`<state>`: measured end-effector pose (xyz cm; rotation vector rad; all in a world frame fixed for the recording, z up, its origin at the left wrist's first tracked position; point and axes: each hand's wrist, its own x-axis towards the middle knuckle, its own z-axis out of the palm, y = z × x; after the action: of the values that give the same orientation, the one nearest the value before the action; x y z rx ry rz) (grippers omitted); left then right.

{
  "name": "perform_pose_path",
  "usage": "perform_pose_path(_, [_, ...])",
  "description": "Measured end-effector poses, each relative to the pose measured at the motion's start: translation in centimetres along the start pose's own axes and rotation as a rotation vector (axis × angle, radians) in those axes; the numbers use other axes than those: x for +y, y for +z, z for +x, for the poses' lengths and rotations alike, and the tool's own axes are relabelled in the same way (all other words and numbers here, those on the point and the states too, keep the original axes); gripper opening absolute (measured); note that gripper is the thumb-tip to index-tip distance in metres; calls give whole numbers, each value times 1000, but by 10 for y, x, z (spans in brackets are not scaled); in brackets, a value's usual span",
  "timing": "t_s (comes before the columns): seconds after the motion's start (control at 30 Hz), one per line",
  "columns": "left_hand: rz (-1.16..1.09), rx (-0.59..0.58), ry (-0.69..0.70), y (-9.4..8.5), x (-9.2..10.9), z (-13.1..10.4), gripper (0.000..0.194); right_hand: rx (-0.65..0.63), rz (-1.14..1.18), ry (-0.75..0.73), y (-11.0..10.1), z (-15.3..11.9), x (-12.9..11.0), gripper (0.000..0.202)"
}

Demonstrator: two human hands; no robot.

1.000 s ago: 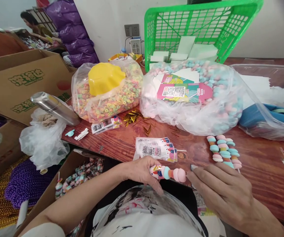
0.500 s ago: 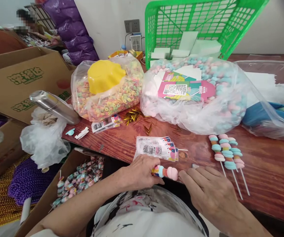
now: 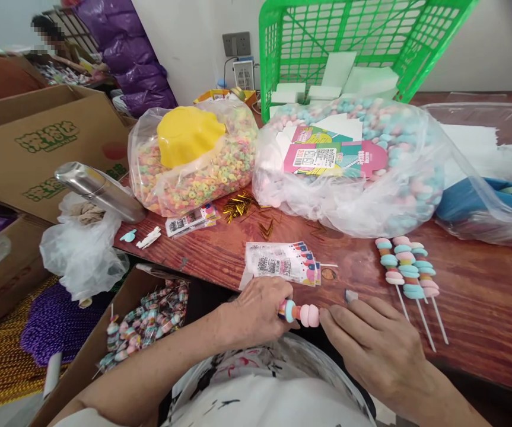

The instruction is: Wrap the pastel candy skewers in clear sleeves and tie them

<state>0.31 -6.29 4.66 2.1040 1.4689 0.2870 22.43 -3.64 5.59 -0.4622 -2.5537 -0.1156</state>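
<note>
Just above my lap, my left hand (image 3: 262, 308) is closed around one end of a candy skewer (image 3: 309, 315) of pink, blue and orange soft pieces. A bit of coloured printing shows by its fingers. My right hand (image 3: 378, 338) is closed at the pink end; its fingertips touch there, and the stick is hidden. Fanned printed clear wrappers (image 3: 277, 261) lie on the table just beyond my left hand. To the right, three candy skewers (image 3: 409, 273) lie side by side, their white sticks toward me.
Behind are a bag of candy rings (image 3: 193, 184) with a yellow bowl (image 3: 188, 136), a bag of marshmallows (image 3: 398, 136) and a green basket (image 3: 349, 35). Gold twist ties (image 3: 238, 206) and a steel flask (image 3: 99, 190) stand left. Below is a carton (image 3: 124, 296) of wrapped skewers.
My left hand has shifted slightly right along the skewer, covering more of the printed part. My right hand stays at the pink end. The view has tilted a little.
</note>
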Motion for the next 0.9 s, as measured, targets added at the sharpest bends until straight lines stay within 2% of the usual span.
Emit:
perform_pose_path(0.13, [82, -5, -15, 8, 5, -3, 21, -7, 7, 83, 9, 8, -8, 25])
perform_pose_path(0.23, [10, -21, -11, 2, 7, -6, 29, -27, -2, 153, 16, 10, -7, 26])
perform_pose_path(0.3, [-121, -64, 35, -13, 7, -7, 50, -7, 15, 135, 18, 10, -4, 24])
perform_pose_path(0.4, [-302, -141, 72, -45, 0, -5, 100, 75, 36, 53, 13, 11, 2, 22])
perform_pose_path(0.47, [-349, -218, 35, -61, -9, -1, 110, 128, 29, 18, 9, 11, 5, 22])
perform_pose_path(0.5, [-367, -278, 19, -64, -13, 1, 106, 147, 24, 10, 7, 11, 6, 22])
perform_pose_path(0.57, [-442, -430, -6, -61, -19, 6, 81, 171, 26, -5, 6, 9, 8, 22])
perform_pose_path(0.63, [-581, -560, -65, -47, -22, 8, 54, 183, 43, -12, 8, 6, 9, 23])
perform_pose_path(0.67, [-645, -587, -108, -39, -21, 9, 48, 177, 53, -14, 10, 4, 10, 23])
perform_pose_path(0.77, [-641, -514, -161, -22, -15, 9, 44, 110, 77, -3, 16, 0, 9, 23])
perform_pose_path(0.9, [-453, -418, -59, -18, -3, 7, 29, -81, 137, 24, 23, 4, 2, 24])
